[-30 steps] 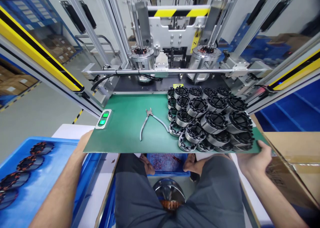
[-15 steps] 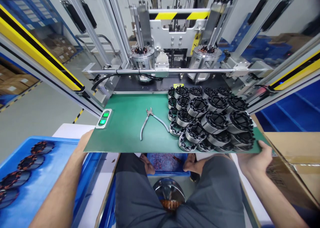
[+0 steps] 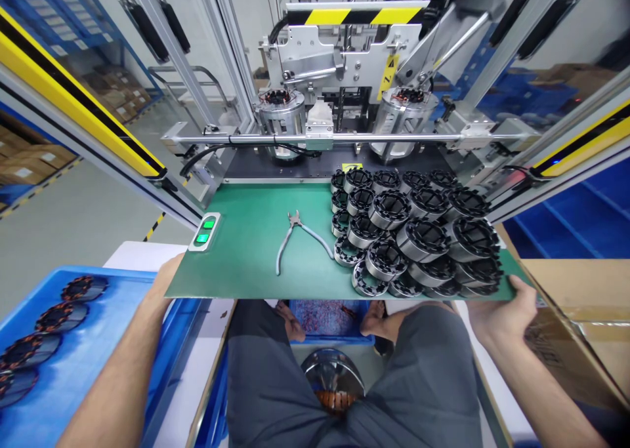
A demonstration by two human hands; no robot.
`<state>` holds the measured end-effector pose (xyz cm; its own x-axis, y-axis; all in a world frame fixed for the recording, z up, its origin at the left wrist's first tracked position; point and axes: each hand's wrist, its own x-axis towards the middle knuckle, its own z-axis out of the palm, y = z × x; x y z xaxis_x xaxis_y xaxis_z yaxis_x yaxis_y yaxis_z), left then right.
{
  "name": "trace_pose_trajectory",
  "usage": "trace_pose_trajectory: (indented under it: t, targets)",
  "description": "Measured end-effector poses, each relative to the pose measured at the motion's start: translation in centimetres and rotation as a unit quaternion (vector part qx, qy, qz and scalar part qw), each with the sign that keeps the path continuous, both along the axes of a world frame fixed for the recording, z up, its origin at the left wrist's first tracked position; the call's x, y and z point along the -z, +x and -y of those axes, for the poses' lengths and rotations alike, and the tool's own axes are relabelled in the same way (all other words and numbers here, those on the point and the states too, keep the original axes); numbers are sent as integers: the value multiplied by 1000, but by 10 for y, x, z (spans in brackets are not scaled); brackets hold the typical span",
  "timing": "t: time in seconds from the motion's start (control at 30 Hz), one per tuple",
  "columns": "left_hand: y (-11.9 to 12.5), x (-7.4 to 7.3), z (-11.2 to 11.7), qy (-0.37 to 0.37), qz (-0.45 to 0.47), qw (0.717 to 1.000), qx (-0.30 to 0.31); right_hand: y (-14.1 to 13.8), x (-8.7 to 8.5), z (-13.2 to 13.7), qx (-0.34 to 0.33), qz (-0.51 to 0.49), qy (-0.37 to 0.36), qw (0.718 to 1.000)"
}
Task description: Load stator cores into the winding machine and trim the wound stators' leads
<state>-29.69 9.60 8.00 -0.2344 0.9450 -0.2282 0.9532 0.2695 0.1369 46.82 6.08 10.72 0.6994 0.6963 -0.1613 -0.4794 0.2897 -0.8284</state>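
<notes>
My left hand is at the left edge of the green tabletop, its fingers hidden behind that edge. At the tabletop's right front corner, my right hand is closed on the edge, thumb side up and the other fingers mostly out of sight. Diagonal cutters with grey-blue handles lie spread apart on the tabletop. To their right stand several motor stator cores, steel rings with black slotted insulation, partly stacked. Behind, two wound stators sit on round metal fixtures in the winding machine.
Two lit green buttons are at the tabletop's left side. A metal rail crosses before the machine. Left, a blue tray holds several wound stators; right is a cardboard box. Below, a blue bin lies between my feet.
The machine's upright metal arms above both fixtures have swung away, the left one inward, the right one outward, exposing the stator tops. The striped bar looks nearer. My hands have stayed in place.
</notes>
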Motion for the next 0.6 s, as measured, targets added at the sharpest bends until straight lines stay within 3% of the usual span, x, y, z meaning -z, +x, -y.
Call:
trace_pose_trajectory:
  t: [0.6]
  targets:
    - [15,-15,-1,-37,-20,999,-6,-1,-2,1,2,8,-4,1000]
